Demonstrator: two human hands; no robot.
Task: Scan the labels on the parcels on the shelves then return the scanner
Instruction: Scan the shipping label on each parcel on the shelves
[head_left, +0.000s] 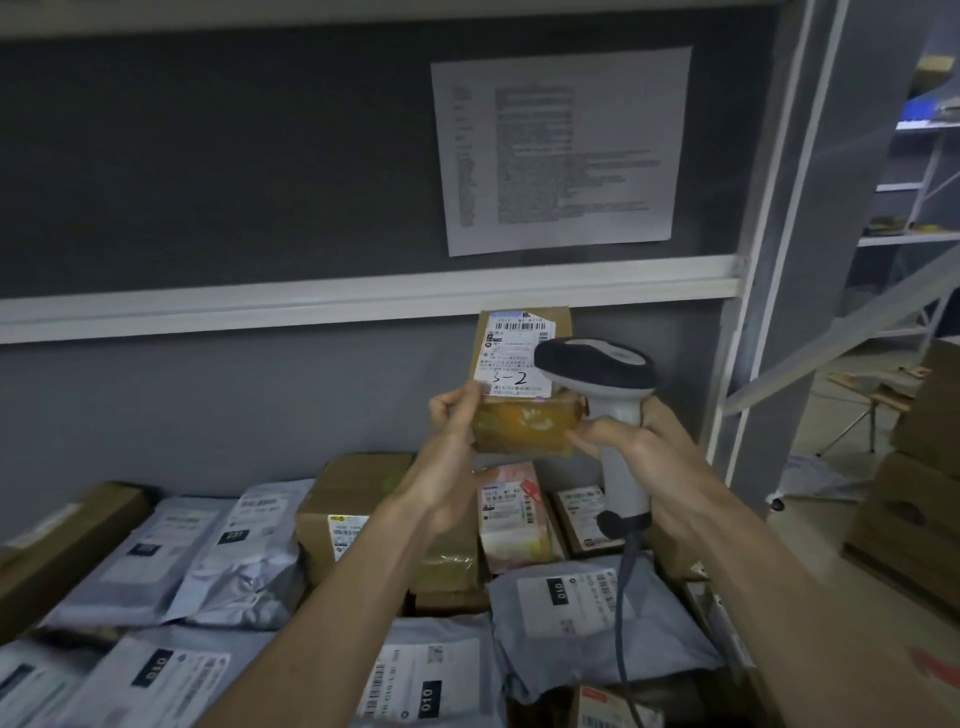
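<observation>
Shelf (363, 301), one parcel (524, 384), one scanner (608, 395)

**Both hands raised and gripping**

The left hand (451, 447) reaches toward 12 o'clock, fingers curled round a small parcel (524, 384). The right hand (644, 457), at its 3 o'clock, wraps the scanner (613, 415) handle, forearm angled toward 11 o'clock.

Dim, cool light; soft blur throughout, wide-angle bending at the edges.
</observation>
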